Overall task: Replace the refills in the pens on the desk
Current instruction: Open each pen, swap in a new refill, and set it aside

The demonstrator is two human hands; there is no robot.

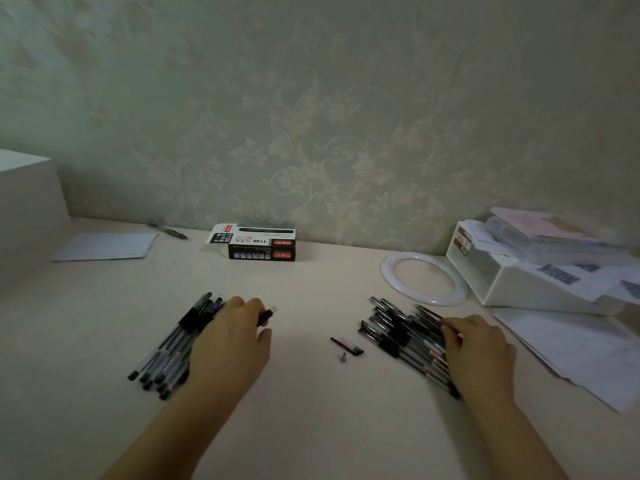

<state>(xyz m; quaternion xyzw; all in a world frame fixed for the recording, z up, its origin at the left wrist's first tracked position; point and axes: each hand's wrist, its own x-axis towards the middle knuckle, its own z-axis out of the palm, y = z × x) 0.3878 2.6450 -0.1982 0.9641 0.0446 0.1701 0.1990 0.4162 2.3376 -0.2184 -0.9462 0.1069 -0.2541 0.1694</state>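
On the pale desk (311, 410) two heaps of black-capped pens with clear barrels lie toward the near edge, one to each side. The left heap (173, 344) fans out with its black end plugs pointing at the near left corner and its caps toward the wall. The left hand (232, 337) lies over the right side of that heap, fingers curled, and holds a pen barrel (267, 316) whose black grip and clear tip stick out past the fingertips. The right heap (405, 334) is stacked more loosely, caps aimed toward the back left, with thin red marks showing on some barrels. The right hand (479, 344) rests on the right end of this heap, fingers bent and pinching at one of the pens there; which one cannot be made out. Between the heaps lie a black pen cap (346, 345) and, just in front of it, a small dark metal tip (343, 357). At the back edge against the wall stands an open black and white carton (259, 244). A white ring (424, 278) lies flat near the back right, beside a white storage box (512, 278) piled with papers.
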